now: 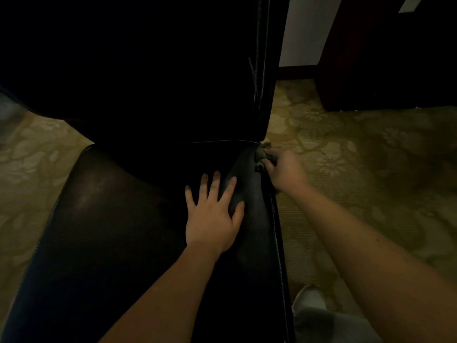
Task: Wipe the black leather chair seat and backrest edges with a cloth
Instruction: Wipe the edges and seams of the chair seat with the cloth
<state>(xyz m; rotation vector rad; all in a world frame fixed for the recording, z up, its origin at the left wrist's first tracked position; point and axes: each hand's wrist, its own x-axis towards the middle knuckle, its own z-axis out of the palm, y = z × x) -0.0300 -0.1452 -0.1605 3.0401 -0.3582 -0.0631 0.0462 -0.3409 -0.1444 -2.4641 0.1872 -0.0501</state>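
Pressed the left hand (212, 216) flat on the black leather seat (111, 219), near its right side, fingers straight and spread wide. Gripped a crumpled greenish cloth (261, 154) in the right hand (284, 170), fingers curled round it, at the seat's far right corner, just at the junction of seat and upright backrest (148, 70). Held the cloth against the far end of the stitched right edge (275, 219) of the seat. Planted a pale shoe (309, 300) on patterned yellowish carpet (371, 169), just beside the chair's right edge. Faced dark wooden furniture (383, 58) and a white wall (299, 28) beyond the backrest.
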